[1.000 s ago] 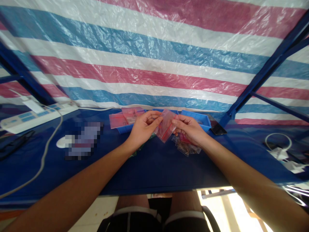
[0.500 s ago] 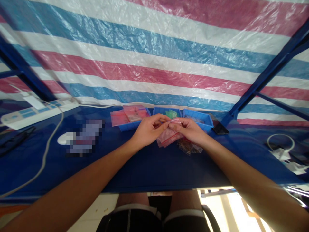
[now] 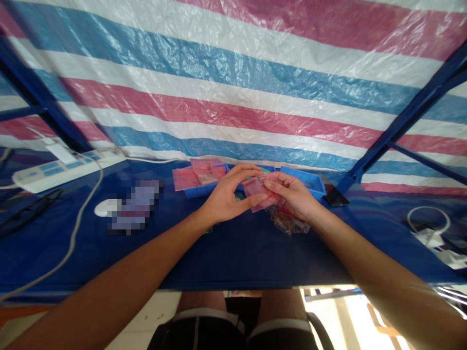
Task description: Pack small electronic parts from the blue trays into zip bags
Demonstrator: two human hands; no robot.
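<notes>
A pink zip-lock bag [image 3: 255, 189] is pinched between the thumb and fingers of my right hand [image 3: 294, 194]. My left hand [image 3: 226, 194] is spread around the bag's left side, its thumb at the lower edge and its fingers stretched out above. Whether the left thumb presses on the bag I cannot tell. Beneath my right hand lie clear plastic bags [image 3: 288, 224] with small dark contents. Behind the hands stand blue bins: the left bin [image 3: 199, 192] holds flat pink bags [image 3: 207, 171], the right bin [image 3: 315, 184] is partly hidden, and the middle one is mostly covered by my hands.
On the left are a white power strip [image 3: 69, 170], a cable [image 3: 75, 233], a white rounded object [image 3: 105, 208] and a blurred-out item [image 3: 134, 206]. A dark phone-like slab [image 3: 336, 197] lies right of the bins. A white cable loop [image 3: 428, 208] is farther right. Striped sheeting hangs behind.
My left hand has opened from its pinch, fingers now spread apart. The pink bag stays in my right hand and sits slightly higher. The view has shifted a little.
</notes>
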